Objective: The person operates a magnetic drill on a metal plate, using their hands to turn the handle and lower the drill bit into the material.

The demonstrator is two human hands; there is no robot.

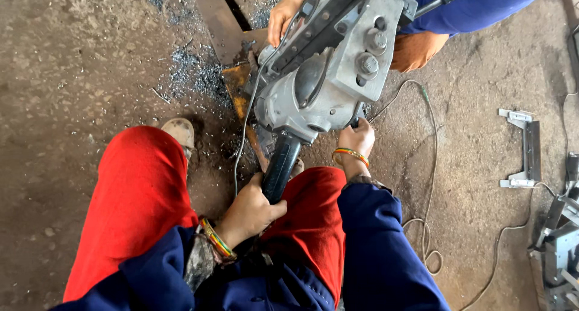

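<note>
A heavy grey metal power machine (329,70) with large bolts stands on a rusty steel bar (241,100) on the floor. My left hand (250,211) is closed around the machine's black handle (279,169), which points toward me. My right hand (357,139) grips a part at the machine's lower right edge; what it holds is mostly hidden. Both wrists carry coloured bangles. Across from me another person's hand (282,15) rests on the machine's top left; that person wears blue and orange clothing (464,9).
Metal shavings (193,76) lie scattered left of the machine. A thin cable (431,184) loops over the concrete floor at right. A grey metal bracket (523,148) and more metal parts (558,251) sit at the far right. My red-trousered knees and one shoe (179,132) are below.
</note>
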